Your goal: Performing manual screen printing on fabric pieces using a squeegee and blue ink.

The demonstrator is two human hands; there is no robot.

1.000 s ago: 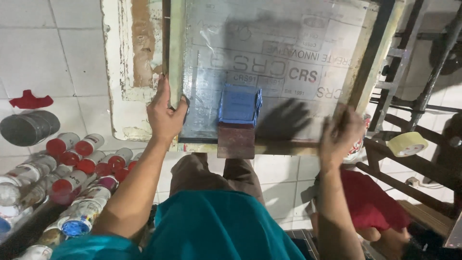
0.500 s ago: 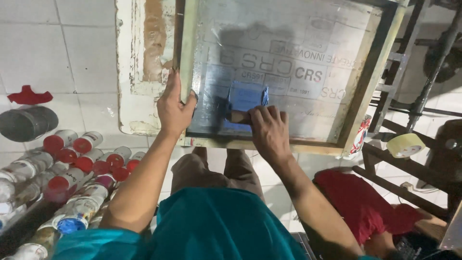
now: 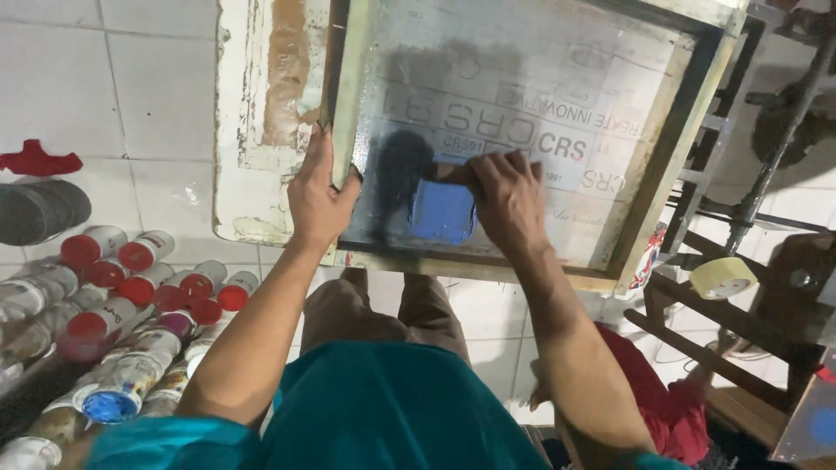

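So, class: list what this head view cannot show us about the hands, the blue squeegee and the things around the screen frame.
- Right hand covers the blue squeegee's handle: grip unclear.
- Left hand's fingers curl over the screen frame: tips hidden.
- The frame hides whatever lies beneath it.
- Jars: cut off at the left edge.
- Tape roll: too small for detail.

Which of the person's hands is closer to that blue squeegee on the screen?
Right. The right hand rests on the blue squeegee, fingers over its top edge. The left hand holds the screen frame beside it, apart.
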